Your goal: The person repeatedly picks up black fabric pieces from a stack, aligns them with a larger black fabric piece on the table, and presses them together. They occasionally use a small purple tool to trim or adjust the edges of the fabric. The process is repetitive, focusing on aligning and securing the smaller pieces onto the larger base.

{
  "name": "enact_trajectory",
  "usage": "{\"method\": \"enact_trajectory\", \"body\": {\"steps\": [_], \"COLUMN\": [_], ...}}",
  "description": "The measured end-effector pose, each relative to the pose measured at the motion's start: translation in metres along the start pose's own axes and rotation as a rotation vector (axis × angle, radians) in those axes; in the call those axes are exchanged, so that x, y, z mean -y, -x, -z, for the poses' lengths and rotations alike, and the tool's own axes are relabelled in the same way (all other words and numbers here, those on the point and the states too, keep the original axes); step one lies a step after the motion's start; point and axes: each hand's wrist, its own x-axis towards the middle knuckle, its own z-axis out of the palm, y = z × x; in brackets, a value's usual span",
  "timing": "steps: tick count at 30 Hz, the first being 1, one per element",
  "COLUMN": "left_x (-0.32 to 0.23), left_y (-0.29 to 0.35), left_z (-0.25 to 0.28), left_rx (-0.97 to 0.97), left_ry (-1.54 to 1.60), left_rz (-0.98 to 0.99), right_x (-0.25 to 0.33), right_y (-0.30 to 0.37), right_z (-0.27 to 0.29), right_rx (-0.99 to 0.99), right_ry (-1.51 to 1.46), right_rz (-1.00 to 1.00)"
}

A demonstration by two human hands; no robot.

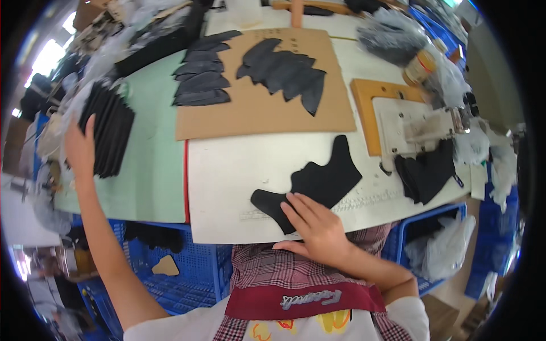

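Note:
At the left of the table, my left hand reaches to a fanned stack of black fabric pieces. Its thumb lies against the stack, and the stack's near-left edge sits between thumb and fingers; the fingertips are partly hidden. In front of me a single black cut fabric piece with a wavy outline lies flat on the white tabletop. My right hand rests on this piece's near edge, fingers stretched out and thumb apart.
Dark leaf-shaped pieces lie in rows on a cardboard sheet. A sewing machine stands at the right, with black fabric beside it. A jar is behind it. Blue crates sit below the table.

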Motion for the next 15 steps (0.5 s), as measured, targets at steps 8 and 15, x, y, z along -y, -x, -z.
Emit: {"method": "enact_trajectory", "body": {"steps": [8,15], "left_x": [-0.194,-0.332], "left_y": [0.039,0.054], "left_z": [0.074,0.039], "left_rx": [0.037,0.304], "left_ry": [0.689,0.986], "left_rz": [-0.253,-0.378], "right_x": [-0.116,-0.135], "right_y": [-0.08,-0.133], "right_z": [0.022,-0.017], "right_rx": [-0.253,-0.292], "right_ry": [0.422,0.454], "right_rz": [-0.031,0.087]}}
